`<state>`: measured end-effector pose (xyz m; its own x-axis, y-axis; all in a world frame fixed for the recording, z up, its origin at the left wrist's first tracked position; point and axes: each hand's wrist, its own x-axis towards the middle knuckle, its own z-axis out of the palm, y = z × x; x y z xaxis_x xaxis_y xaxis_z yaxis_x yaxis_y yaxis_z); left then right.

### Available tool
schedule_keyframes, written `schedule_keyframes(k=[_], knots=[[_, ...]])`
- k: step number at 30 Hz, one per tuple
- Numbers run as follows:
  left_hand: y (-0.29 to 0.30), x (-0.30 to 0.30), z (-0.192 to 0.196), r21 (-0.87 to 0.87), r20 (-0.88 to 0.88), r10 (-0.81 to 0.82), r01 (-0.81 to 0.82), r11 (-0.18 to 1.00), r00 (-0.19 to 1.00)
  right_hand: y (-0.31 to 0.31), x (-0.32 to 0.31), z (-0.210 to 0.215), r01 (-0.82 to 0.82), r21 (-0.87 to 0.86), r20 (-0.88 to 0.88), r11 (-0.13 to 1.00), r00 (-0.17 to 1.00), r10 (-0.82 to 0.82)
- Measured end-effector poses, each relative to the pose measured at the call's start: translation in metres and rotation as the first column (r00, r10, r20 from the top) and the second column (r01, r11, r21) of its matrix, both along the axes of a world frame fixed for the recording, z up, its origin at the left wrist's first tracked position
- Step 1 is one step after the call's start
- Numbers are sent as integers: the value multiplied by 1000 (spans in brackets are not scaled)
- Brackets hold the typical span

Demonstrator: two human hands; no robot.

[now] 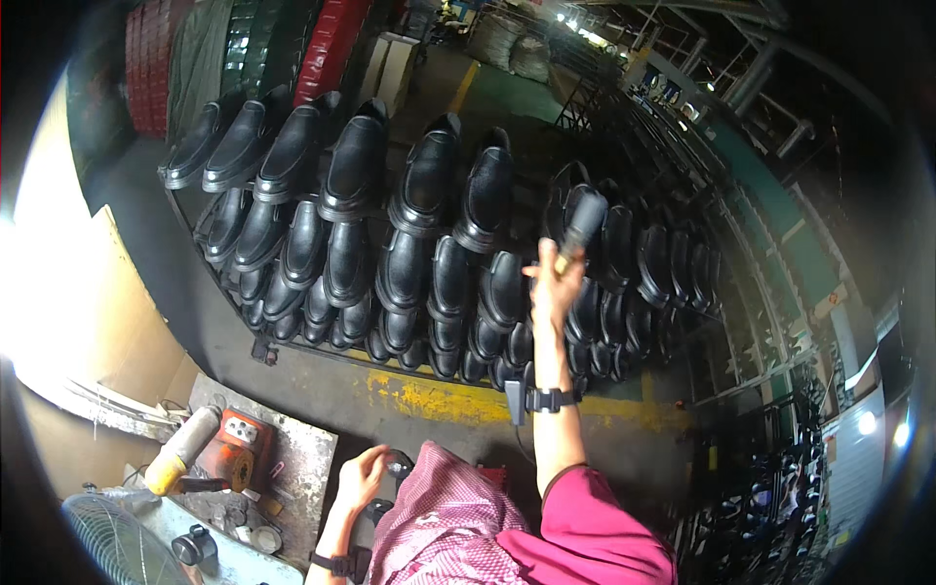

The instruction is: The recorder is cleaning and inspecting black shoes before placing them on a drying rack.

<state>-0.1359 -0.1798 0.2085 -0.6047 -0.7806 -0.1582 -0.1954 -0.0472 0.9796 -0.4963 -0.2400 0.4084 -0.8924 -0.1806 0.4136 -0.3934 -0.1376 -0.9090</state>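
Observation:
My right hand (555, 291) is stretched out ahead, its fingers closed on a dark, round-ended object (587, 216) with a yellowish part by the fingers. Blur hides its exact kind. It is held up in front of the black shoes (422, 180) on the far side, overlapping one shoe (565, 190) in the top row. Low in front of me, my left hand (361, 478) is beside my lap, fingers loosely bent and apart, with nothing visible in them. A small dark thing (398, 464) shows by its fingertips; I cannot tell whether they touch.
Several tiers of black shoes fill a metal rack (195, 229). At the lower left, a worn table (310, 444) bears an orange box (244, 439) and a yellow-and-grey cylindrical tool (183, 452). A fan (117, 546) is nearby. Dense racks (770, 468) line the right side.

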Motion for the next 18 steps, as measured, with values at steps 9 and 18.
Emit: schedule_keyframes(k=[9, 18], knots=[[46, 103, -72, 559, 118, 487, -464, 688, 865, 25, -54, 11, 24, -142, 501, 990, 864, 51], [80, 101, -95, 623, 200, 546, -536, 570, 814, 97, 28, -46, 36, -417, 672, 908, 685, 281]])
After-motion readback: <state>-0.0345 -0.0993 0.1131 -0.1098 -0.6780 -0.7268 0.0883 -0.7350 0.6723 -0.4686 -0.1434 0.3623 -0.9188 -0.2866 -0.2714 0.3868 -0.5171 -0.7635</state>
